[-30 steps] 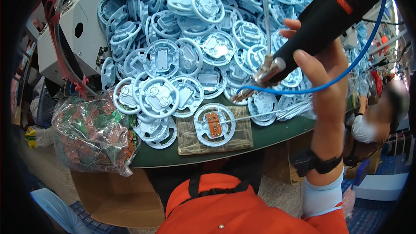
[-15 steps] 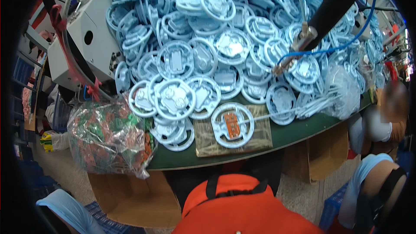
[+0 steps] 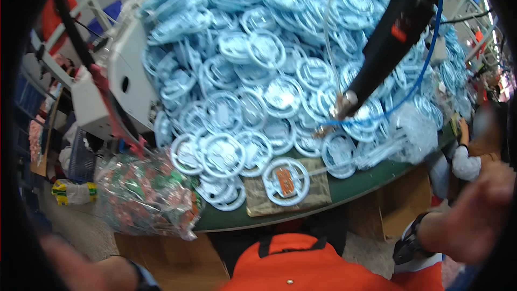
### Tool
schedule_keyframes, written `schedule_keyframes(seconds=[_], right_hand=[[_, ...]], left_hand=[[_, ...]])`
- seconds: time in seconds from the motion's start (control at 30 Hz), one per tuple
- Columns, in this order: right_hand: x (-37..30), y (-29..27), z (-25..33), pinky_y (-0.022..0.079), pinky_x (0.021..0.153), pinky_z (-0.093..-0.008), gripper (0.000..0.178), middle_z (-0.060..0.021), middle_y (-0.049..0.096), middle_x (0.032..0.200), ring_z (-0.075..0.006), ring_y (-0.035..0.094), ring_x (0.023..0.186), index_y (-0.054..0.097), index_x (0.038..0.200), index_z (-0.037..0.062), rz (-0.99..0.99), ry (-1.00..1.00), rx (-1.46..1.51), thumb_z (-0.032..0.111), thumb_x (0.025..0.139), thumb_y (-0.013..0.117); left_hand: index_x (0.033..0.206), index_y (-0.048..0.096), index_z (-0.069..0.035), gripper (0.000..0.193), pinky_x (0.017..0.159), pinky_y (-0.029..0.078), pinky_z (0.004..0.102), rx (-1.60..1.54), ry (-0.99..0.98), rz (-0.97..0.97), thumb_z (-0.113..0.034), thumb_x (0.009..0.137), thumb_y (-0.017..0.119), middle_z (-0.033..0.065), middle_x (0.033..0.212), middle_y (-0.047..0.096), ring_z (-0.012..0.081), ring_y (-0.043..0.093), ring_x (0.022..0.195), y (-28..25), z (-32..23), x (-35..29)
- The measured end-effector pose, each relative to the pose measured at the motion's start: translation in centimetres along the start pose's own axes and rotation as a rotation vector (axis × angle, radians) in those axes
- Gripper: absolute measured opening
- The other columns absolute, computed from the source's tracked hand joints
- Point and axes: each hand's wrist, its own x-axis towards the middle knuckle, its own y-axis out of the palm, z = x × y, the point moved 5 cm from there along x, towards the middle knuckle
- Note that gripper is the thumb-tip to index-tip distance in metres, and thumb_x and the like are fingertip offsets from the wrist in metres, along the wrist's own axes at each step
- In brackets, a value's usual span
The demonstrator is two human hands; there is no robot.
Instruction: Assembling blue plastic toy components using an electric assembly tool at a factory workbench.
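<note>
My left hand (image 3: 81, 269) is at the lower left rim, blurred, below the clear bag of parts. My right hand (image 3: 476, 218) is raised at the right rim, also smeared, with a dark band at the wrist. Both are off the table, and nothing shows clearly in either. Nearest the table's front edge, a light-blue plastic ring part (image 3: 301, 196), like a toy steering wheel, lies flat on a brown patterned pad (image 3: 320, 194). An orange-brown plate (image 3: 284, 181) sits in its middle. A thin pale strip runs from the ring to the right.
A big heap of light-blue ring parts (image 3: 223, 110) covers the green table (image 3: 231, 222). Over it hangs a black powered screwdriver (image 3: 385, 51) with a blue hose. A clear bag of red and green parts (image 3: 145, 194) sits front left, near a grey machine (image 3: 129, 75). Cardboard boxes (image 3: 167, 256) stand below.
Both my hands have come up at the left and right rims, where only blue-sleeved arms showed before. The view has tilted, so the table appears lower. The ring stays on the pad.
</note>
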Motion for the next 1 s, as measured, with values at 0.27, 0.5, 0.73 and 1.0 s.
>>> schedule_keyframes(seconds=[0.27, 0.5, 0.73, 1.0], right_hand=[[-19.2, 0.7, -13.3, 0.052, 0.066, -0.0355, 0.029, -0.0123, 0.068, 0.093, -0.0281, 0.066, 0.076, 0.067, 0.105, 0.0016, 0.625, 0.726, -0.483, 0.011, 0.079, 0.077], [-21.4, 3.1, -15.9, 0.040, 0.092, -0.0534, 0.094, -0.0146, 0.053, 0.129, -0.0328, 0.051, 0.117, 0.046, 0.137, 0.0033, 1.067, 0.627, -0.840, 0.050, 0.064, 0.084], [-21.4, 4.6, -15.1, 0.040, 0.087, -0.0464, 0.093, -0.0152, 0.056, 0.115, -0.0318, 0.054, 0.102, 0.045, 0.139, 0.0000, 0.981, 0.583, -0.802, 0.042, 0.067, 0.086], [-20.1, 8.0, -17.0, 0.048, 0.087, -0.0292, 0.050, -0.0102, 0.063, 0.118, -0.0150, 0.061, 0.101, 0.046, 0.140, -0.0006, 0.204, 1.226, 0.240, 0.019, 0.097, 0.062]], left_hand=[[0.108, 0.064, -0.002, 0.038, 0.070, 0.052, 0.0338, 0.346, -0.600, 0.384, -0.014, 0.077, 0.081, 0.0133, 0.103, 0.062, 0.0242, 0.064, 0.080, 11.7, 10.9, -13.7], [0.126, 0.053, -0.002, 0.077, 0.078, 0.052, 0.0457, 0.796, -0.756, 0.507, -0.041, 0.068, 0.086, 0.0162, 0.113, 0.054, 0.0387, 0.061, 0.100, 14.3, 16.8, -13.5], [0.095, 0.057, -0.001, 0.034, 0.066, 0.051, 0.0332, 0.358, -0.955, 0.313, -0.015, 0.076, 0.081, 0.0074, 0.083, 0.058, 0.0208, 0.063, 0.078, 11.9, 19.8, -14.8], [0.100, 0.053, -0.002, 0.021, 0.064, 0.062, 0.0339, -0.720, -1.179, -0.052, 0.004, 0.086, 0.067, 0.0120, 0.099, 0.066, 0.0207, 0.069, 0.077, 17.8, 11.3, -13.2]])
